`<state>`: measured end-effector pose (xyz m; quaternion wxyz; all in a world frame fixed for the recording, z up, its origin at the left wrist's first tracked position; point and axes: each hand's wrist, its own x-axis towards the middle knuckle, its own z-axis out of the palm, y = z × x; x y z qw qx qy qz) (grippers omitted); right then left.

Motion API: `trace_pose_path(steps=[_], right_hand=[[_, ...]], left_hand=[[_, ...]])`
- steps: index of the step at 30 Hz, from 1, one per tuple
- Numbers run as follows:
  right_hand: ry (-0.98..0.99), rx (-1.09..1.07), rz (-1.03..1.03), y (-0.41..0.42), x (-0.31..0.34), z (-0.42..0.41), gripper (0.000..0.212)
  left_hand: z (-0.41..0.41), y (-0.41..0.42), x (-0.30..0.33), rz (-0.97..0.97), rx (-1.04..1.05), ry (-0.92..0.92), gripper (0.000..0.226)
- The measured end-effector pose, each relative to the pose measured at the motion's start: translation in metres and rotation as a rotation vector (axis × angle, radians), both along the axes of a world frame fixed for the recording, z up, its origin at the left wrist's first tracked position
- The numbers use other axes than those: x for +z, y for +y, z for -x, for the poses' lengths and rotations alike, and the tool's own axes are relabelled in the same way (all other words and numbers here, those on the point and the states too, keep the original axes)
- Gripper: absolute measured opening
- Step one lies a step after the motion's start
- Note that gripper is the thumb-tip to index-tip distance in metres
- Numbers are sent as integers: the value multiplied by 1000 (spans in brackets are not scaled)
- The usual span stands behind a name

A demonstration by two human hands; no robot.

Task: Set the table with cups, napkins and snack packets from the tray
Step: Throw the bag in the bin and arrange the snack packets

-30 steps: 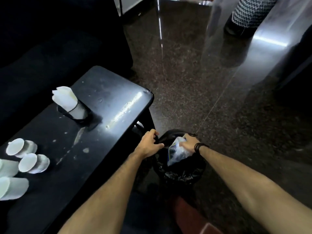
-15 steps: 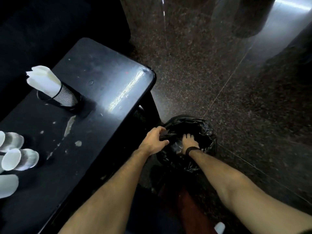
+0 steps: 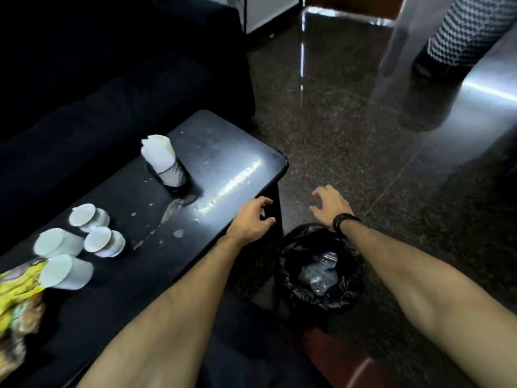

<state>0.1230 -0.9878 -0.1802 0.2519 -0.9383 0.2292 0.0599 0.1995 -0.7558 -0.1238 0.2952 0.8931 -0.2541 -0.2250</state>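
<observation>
Above the crinkly black bin bag (image 3: 321,278), both hands (image 3: 253,222) (image 3: 331,205) hover, fingers spread, empty.

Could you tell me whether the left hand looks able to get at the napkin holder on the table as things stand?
Probably yes: the left hand is empty and open over the table edge, and the bare tabletop lies between it and the napkin holder, with the cups off to one side.

bin (image 3: 291,278): black-lined, on floor by table corner | clear plastic (image 3: 320,274) inside | sofa (image 3: 98,79): dark, behind
</observation>
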Motion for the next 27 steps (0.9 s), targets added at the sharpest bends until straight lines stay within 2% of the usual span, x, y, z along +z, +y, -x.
trace_pose_path(steps=[6,13,18,22,27], right_hand=[[-241,143,58,74,81,-57,38],[-391,390,64,213,143,-111,39],[-455,603,39,330,163,-128,38],[-437,803,29,413,165,-131,40],[-379,914,-16,500,152,-128,41]], left_hand=[[-9,77,62,49,153,-167,45],[-3,220,112,38,414,-286,46],[19,335,113,26,666,-314,37],[41,411,96,-65,823,-266,49],[66,474,65,-94,1039,-247,59]])
